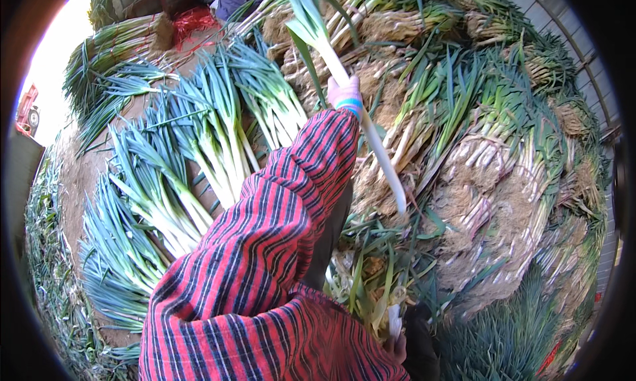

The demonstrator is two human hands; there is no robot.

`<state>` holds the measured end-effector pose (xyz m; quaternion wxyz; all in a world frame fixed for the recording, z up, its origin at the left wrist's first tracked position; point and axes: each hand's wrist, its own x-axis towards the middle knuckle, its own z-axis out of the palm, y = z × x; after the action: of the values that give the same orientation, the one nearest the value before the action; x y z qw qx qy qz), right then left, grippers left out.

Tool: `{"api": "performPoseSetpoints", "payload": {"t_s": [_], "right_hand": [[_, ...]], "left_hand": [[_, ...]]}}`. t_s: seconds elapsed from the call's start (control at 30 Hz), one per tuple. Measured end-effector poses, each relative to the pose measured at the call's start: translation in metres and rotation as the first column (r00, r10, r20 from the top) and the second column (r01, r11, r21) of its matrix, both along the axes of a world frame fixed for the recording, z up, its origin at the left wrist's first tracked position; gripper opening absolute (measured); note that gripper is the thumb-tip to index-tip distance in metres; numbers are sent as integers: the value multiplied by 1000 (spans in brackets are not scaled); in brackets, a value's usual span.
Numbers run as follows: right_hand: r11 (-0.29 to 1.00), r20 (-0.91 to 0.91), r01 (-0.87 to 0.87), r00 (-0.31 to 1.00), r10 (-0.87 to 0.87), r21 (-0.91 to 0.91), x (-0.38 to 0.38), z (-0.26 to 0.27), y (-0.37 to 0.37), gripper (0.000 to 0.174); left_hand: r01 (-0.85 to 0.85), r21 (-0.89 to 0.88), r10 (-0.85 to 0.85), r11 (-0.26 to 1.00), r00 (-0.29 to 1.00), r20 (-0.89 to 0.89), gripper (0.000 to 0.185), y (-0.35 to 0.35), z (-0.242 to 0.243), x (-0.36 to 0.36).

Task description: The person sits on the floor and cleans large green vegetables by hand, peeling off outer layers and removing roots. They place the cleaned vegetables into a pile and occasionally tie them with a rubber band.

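Observation:
My left hand (346, 93), in a pale pink glove with a striped cuff, is closed around the white stalk of a long green onion (382, 155). The onion slants, its leaves up at the top and its root end pointing down to the right. Low in the view, my right hand (399, 350) is partly hidden by the red striped sleeve. A short white stalk piece (394, 321) rises at its fingers; whether they grip it is unclear. Loose peeled leaves (370, 276) lie just beyond that hand.
Cleaned green onions (221, 132) lie in bunches along the left on brown ground. Untrimmed bundles with dry roots (489, 182) are heaped on the right. A tied stack (124, 40) stands at upper left beside red twine (194, 23). Dark green leaves (502, 336) fill the lower right.

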<state>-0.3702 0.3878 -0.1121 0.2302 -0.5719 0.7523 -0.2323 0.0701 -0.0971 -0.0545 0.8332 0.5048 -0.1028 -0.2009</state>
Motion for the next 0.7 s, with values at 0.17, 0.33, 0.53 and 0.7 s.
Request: {"api": "performPoseSetpoints", "payload": {"t_s": [0.17, 0.33, 0.53, 0.7], "right_hand": [[999, -70, -40, 997, 40, 2, 15, 12, -65, 27], [990, 26, -141, 990, 142, -14, 25, -3, -103, 30], [952, 104, -254, 965, 239, 173, 32, -38, -110, 31], [948, 202, -264, 952, 228, 175, 32, -59, -115, 28]], "left_hand": [[-172, -92, 173, 981, 985, -4, 28, 78, 54, 95], [-380, -11, 367, 925, 887, 280, 30, 219, 51, 270], [-737, 394, 516, 549, 670, 533, 36, 450, 19, 354], [-746, 645, 507, 164, 625, 594, 48, 614, -81, 352]]}}
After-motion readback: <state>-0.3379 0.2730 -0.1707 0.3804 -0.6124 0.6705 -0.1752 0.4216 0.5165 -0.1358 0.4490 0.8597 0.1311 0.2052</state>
